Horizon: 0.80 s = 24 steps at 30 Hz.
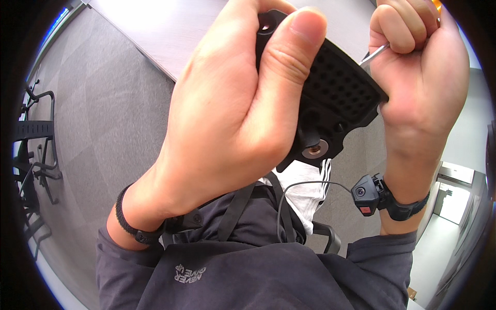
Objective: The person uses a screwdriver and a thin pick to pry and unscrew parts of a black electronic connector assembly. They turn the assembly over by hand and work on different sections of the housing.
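Left hand [222, 111]: pinches the black perforated plate [343, 77], thumb across its face.
Right hand [421, 67]: curled around a thin metal shaft [375, 55] near the plate's edge.
Plate: tilted, between the hands.
Desk [155, 31]: beyond.

A grey, tile-patterned floor [113, 98] spreads beside a pale, straight-edged wood-grain tabletop [165, 33] under bright light, with black tubular-framed chairs [35, 130] at far left.

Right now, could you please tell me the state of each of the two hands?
Left hand: closed, holding the black plate-like part.
Right hand: closed, holding a thin metal shaft.
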### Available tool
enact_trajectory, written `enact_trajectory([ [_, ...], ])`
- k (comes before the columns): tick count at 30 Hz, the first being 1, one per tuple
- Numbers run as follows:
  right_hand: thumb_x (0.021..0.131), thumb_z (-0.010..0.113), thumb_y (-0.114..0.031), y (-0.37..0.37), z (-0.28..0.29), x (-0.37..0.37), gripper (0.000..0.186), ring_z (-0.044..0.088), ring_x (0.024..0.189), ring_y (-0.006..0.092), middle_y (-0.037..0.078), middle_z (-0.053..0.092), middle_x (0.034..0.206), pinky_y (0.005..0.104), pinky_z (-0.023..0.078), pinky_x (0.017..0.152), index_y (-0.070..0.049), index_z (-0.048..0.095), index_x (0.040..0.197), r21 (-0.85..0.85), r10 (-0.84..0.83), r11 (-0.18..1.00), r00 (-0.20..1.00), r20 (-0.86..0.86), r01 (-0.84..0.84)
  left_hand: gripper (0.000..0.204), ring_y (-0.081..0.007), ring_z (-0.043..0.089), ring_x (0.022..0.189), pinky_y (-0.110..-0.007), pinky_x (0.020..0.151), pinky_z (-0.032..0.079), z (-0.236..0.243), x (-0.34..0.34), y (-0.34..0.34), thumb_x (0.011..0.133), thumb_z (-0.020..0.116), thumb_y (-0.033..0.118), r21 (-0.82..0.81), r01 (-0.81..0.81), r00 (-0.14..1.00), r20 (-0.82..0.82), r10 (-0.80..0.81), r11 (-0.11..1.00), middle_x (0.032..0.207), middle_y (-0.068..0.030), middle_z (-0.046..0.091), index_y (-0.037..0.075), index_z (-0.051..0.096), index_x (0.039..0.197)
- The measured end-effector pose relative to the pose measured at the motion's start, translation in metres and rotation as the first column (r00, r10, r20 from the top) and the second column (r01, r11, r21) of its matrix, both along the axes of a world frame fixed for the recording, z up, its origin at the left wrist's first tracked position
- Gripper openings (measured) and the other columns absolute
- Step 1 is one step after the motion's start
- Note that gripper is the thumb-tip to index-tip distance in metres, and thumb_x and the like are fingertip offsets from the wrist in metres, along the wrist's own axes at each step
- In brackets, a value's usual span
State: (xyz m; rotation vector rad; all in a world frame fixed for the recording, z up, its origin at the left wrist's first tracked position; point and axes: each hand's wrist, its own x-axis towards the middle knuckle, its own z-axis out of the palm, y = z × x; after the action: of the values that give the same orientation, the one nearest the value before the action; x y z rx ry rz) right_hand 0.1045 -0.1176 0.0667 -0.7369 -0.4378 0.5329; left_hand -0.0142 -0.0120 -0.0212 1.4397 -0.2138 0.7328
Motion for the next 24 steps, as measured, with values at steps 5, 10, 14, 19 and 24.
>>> enact_trajectory([
  [5, 0.105, 0.027, -0.034, -0.011, 0.002, 0.003, 0.040, 0.014, 0.043, 0.0055, -0.007, 0.021, 0.057, 0.0226, 0.010, 0.036, -0.015, 0.032, 0.069, -0.062, 0.026, 0.998, 0.996, 0.082, -0.021, 0.037, -0.0142, 0.059, 0.089, -0.025, 0.082, 0.046, 0.000, 0.000, -0.004, 0.103, 0.037, 0.032, 0.015, 0.011, 1.000, 0.009, -0.012, 1.000, 0.101, -0.0130, 0.062, -0.001, 0.054, 0.104],
  [10, 0.104, 0.028, -0.035, -0.005, -0.004, 0.006, 0.040, 0.013, 0.042, 0.0051, -0.007, 0.021, 0.056, 0.0221, 0.010, 0.035, -0.015, 0.032, 0.069, -0.083, 0.064, 0.995, 0.993, 0.098, -0.056, 0.036, -0.0144, 0.059, 0.089, -0.025, 0.082, 0.046, -0.007, -0.007, 0.001, 0.103, 0.037, 0.032, 0.039, -0.024, 1.000, -0.009, 0.024, 0.999, 0.101, -0.0133, 0.062, -0.001, 0.053, 0.104],
  [14, 0.104, 0.028, -0.035, -0.009, -0.006, 0.006, 0.040, 0.013, 0.042, 0.0047, -0.007, 0.021, 0.056, 0.0217, 0.009, 0.035, -0.016, 0.032, 0.069, -0.103, 0.068, 0.993, 0.990, 0.121, -0.056, 0.036, -0.0147, 0.059, 0.089, -0.025, 0.082, 0.046, -0.008, -0.005, 0.000, 0.103, 0.038, 0.032, 0.055, -0.028, 1.000, 0.003, 0.028, 0.998, 0.101, -0.0135, 0.062, -0.001, 0.053, 0.104],
  [19, 0.104, 0.029, -0.036, -0.005, -0.005, 0.005, 0.041, 0.013, 0.041, 0.0043, -0.008, 0.022, 0.056, 0.0212, 0.009, 0.034, -0.016, 0.031, 0.069, -0.117, 0.073, 0.992, 0.986, 0.147, -0.056, 0.036, -0.0149, 0.059, 0.089, -0.025, 0.082, 0.046, -0.006, -0.008, 0.002, 0.103, 0.038, 0.032, 0.074, -0.034, 0.999, 0.010, 0.033, 0.997, 0.102, -0.0138, 0.062, -0.001, 0.053, 0.105],
  [24, 0.104, 0.029, -0.036, -0.002, -0.003, 0.004, 0.041, 0.013, 0.040, 0.0039, -0.008, 0.022, 0.056, 0.0207, 0.009, 0.033, -0.016, 0.031, 0.068, -0.134, 0.074, 0.990, 0.980, 0.186, -0.049, 0.036, -0.0152, 0.058, 0.089, -0.026, 0.082, 0.046, -0.003, -0.002, 0.000, 0.103, 0.038, 0.032, 0.087, -0.041, 0.999, 0.022, 0.040, 0.995, 0.102, -0.0141, 0.062, -0.001, 0.053, 0.105],
])
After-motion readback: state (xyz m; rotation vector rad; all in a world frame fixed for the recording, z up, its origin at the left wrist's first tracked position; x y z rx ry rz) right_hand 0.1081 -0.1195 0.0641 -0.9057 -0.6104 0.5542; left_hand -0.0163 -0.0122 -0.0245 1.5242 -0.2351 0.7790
